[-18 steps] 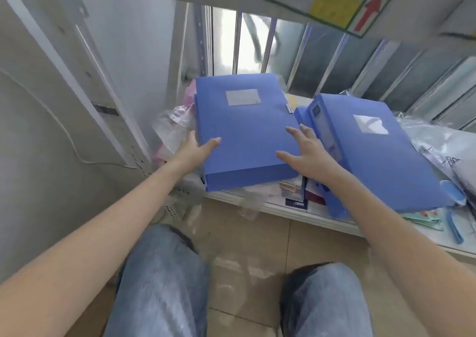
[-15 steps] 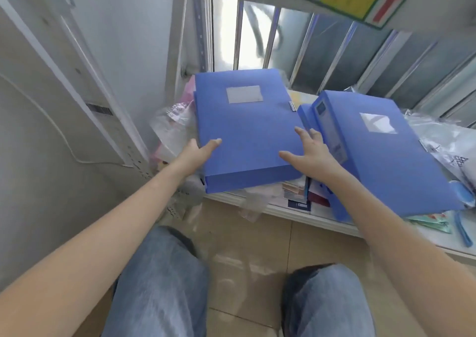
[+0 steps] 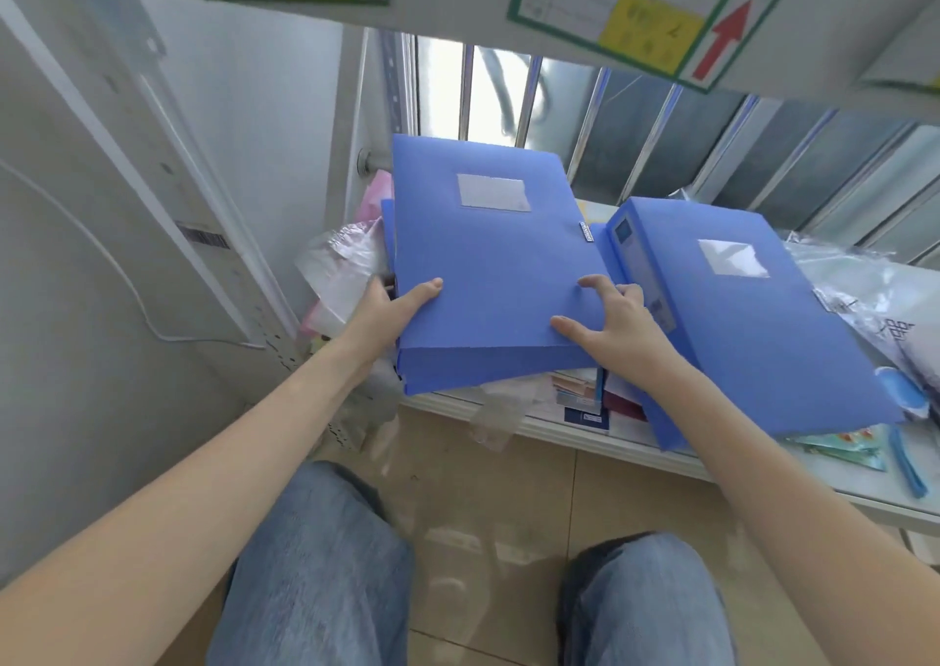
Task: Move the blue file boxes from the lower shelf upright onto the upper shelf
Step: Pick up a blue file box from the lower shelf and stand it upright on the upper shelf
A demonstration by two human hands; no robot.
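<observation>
A blue file box [image 3: 488,263] is gripped flat by the left hand [image 3: 391,309] and right hand [image 3: 618,329] above the lower shelf [image 3: 630,444]; a second box [image 3: 753,324] is seen beside it.

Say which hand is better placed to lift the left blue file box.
Neither alone: left hand grips the left blue file box at its left edge, right hand spreads over its near-right corner; probably a two-handed lift.

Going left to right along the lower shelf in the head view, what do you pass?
Crumpled clear plastic bag → left hand → flat blue file box held by both hands → right hand → second blue file box, tilted → white printed plastic bag.
</observation>
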